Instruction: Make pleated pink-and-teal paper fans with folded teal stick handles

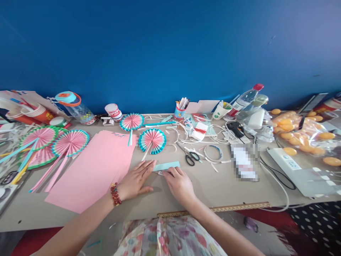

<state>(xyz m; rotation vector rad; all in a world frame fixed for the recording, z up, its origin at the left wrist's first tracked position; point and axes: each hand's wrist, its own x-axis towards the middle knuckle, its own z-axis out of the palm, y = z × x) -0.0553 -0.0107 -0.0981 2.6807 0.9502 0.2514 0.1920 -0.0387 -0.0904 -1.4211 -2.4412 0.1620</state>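
A light blue paper strip [167, 166] lies on the table in front of me. My left hand [137, 179] is spread flat, its fingertips at the strip's left end and its palm partly by the pink sheets [93, 167]. My right hand [180, 183] is closed at the strip's lower edge, with its fingers curled down. A small whitish thing [160, 173] shows beside those fingertips, too small to name. Just beyond lie two pleated pink-and-blue paper fans, a nearer fan [157, 137] and a farther fan [132, 121]. Black-handled scissors [192, 158] rest to the right of the strip.
More paper fans [70, 143] lie at left, near a clear bottle with a blue lid [76, 106]. Tape rolls [113, 112], a pen cup [180, 112] and white cords line the back. At right are a phone-like blurred item [245, 161], a power strip [290, 167] and bagged orange balls [301, 129].
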